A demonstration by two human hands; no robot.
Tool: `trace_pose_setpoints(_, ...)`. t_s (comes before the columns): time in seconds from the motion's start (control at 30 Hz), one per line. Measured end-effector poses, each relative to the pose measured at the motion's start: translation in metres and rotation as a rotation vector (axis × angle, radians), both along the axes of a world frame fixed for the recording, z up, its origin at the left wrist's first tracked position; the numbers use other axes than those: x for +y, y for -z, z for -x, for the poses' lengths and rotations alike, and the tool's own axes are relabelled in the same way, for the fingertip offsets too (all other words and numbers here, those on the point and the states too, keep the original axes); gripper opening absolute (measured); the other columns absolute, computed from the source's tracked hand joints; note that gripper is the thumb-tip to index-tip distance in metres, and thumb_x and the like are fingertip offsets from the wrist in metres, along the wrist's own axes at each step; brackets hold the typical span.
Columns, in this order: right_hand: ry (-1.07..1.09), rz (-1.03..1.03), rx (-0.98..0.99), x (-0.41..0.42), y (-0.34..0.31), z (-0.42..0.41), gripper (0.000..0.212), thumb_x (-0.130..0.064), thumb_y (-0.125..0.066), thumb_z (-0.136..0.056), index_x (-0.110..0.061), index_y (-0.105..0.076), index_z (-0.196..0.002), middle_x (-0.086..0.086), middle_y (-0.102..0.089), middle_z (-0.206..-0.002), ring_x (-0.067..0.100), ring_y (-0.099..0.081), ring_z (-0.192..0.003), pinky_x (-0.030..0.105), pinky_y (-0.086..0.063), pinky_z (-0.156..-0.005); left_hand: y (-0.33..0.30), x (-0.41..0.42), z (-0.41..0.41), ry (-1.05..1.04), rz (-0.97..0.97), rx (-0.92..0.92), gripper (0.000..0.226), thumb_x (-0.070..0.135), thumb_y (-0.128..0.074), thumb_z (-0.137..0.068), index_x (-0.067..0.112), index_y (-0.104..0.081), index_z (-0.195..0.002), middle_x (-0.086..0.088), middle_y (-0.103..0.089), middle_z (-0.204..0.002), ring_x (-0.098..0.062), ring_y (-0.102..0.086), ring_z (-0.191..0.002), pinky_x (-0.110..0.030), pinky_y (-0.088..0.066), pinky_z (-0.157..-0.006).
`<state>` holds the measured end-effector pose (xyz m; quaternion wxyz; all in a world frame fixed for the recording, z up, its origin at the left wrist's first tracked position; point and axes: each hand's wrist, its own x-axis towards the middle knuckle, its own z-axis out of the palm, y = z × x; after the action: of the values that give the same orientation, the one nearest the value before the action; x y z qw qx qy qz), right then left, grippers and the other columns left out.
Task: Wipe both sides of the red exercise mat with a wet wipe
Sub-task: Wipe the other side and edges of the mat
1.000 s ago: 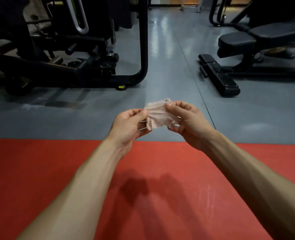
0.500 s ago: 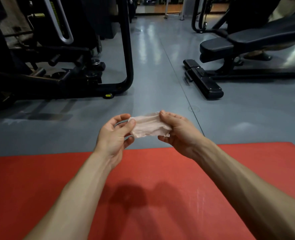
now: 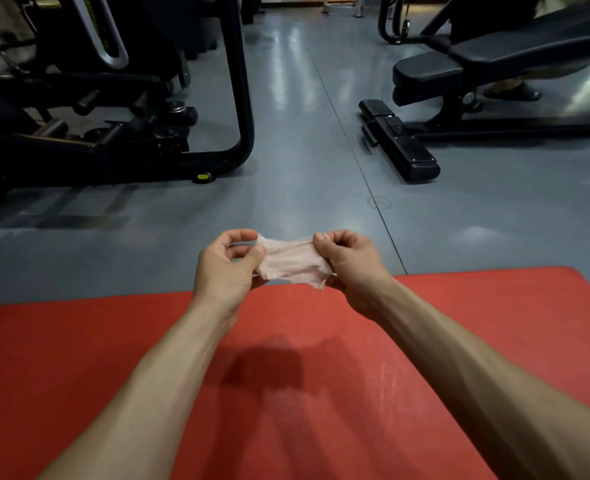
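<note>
Head view, entries placed from the red exercise mat (image 3: 78, 358). Your left hand (image 3: 222, 268), over its far edge: pinches the wet wipe (image 3: 291, 263). Wipe: stretched between both hands, above that edge. Your right hand (image 3: 350, 266): pinches the opposite end. Step: unfolding, likely. Next: lower it flat onto the mat.

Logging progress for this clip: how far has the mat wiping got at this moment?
Done, possibly: faint pale streaks on the red mat hint at some wiping of the upper face, though that is uncertain. In hand: the left hand and right hand pinch the wet wipe and stretch it between them above the mat's far edge, not touching it. Left: the mat lies flat, so its underside looks not yet wiped.
</note>
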<state>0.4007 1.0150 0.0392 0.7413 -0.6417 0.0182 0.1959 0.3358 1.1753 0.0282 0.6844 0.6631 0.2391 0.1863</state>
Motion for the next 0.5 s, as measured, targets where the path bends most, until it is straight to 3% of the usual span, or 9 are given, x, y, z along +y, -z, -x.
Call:
trace_pose_setpoints(0.1, 0.000, 0.088, 0.015, -0.001, 0.008, -0.001, 0.021, -0.031, -0.069, -0.096, -0.015, -0.057, -0.088, 0.007, -0.062, -0.080, 0.018, -0.060, -0.065, 0.030, -0.055, -0.053, 0.004, 0.001, -0.005, -0.001, -0.370, 0.046, 0.017, 0.013, -0.072, -0.091, 0.028, -0.067, -0.096, 0.005, -0.067, -0.083, -0.009, -0.061, -0.058, -0.030, -0.053, -0.059)
trace_pose_setpoints(0.2, -0.122, 0.100, 0.065, -0.006, 0.009, 0.001, 0.037, -0.049, -0.069, -0.092, -0.013, -0.062, -0.097, 0.016, -0.072, -0.092, 0.028, -0.069, -0.077, 0.034, -0.058, -0.064, -0.005, -0.010, -0.008, 0.147, -0.443, 0.017, 0.014, 0.020, -0.074, -0.091, 0.030, -0.068, -0.100, 0.005, -0.069, -0.088, -0.019, -0.068, -0.068, -0.035, -0.058, -0.059)
trace_pose_setpoints(0.3, -0.277, 0.022, 0.046, -0.020, 0.002, 0.001, 0.052, -0.054, -0.063, -0.092, -0.002, -0.065, -0.100, 0.012, -0.068, -0.077, 0.029, -0.067, -0.074, 0.033, -0.054, -0.069, -0.016, -0.039, -0.013, 0.413, -0.156, -0.009, 0.013, 0.008, -0.063, -0.099, 0.015, -0.066, -0.109, -0.008, -0.070, -0.084, -0.031, -0.068, -0.066, -0.041, -0.060, -0.061)
trace_pose_setpoints(0.37, -0.327, -0.039, 0.055, -0.036, 0.002, -0.005, 0.047, -0.049, -0.068, -0.088, -0.004, -0.064, -0.099, 0.007, -0.063, -0.070, 0.027, -0.061, -0.069, 0.038, -0.054, -0.075, -0.018, -0.053, -0.017, 0.517, 0.076, 0.004, 0.016, 0.007, -0.049, -0.105, 0.005, -0.062, -0.115, -0.013, -0.068, -0.080, -0.031, -0.065, -0.066, -0.040, -0.058, -0.062)
trace_pose_setpoints(0.5, -0.360, -0.007, 0.130, -0.078, 0.026, -0.020, 0.031, -0.020, -0.074, -0.088, -0.006, -0.066, -0.115, 0.009, -0.070, -0.087, 0.022, -0.066, -0.071, 0.039, -0.053, -0.079, -0.001, -0.066, -0.026, 0.537, 0.428, 0.075, 0.033, 0.016, -0.037, -0.106, 0.004, -0.057, -0.130, -0.015, -0.066, -0.108, -0.026, -0.064, -0.071, -0.036, -0.059, -0.061)
